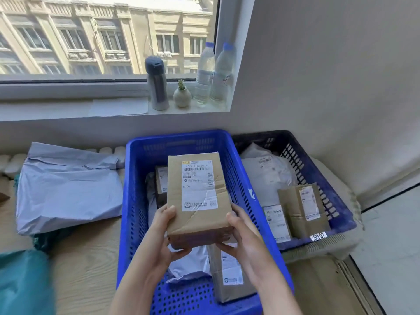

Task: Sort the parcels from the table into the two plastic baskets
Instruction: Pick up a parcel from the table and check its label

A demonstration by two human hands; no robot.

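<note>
You have the cardboard parcel (pixel 196 198) held in both hands, lifted above the bright blue basket (pixel 136 201), label side up toward you. Your left hand (pixel 164 233) wraps the near left corner, thumb on top and fingers curled underneath; your right hand (pixel 241 233) grips the near right corner the same way.

What matters for the next move is how the box lies: its long axis runs straight away from you, toward the window, and that lines up with the long side of the blue basket directly beneath it. Both hands sit at the near end, so the far end hangs unsupported and will likely dip first if you loosen.

The dark blue basket (pixel 318 178) stands just beside the first, on your right-hand side, so your right hand is the nearer one should the label send the parcel there. Both baskets already hold parcels. A large grey mailer bag (pixel 66 189) lies on the desk (pixel 91 269) toward its left edge, not yet sorted.
</note>
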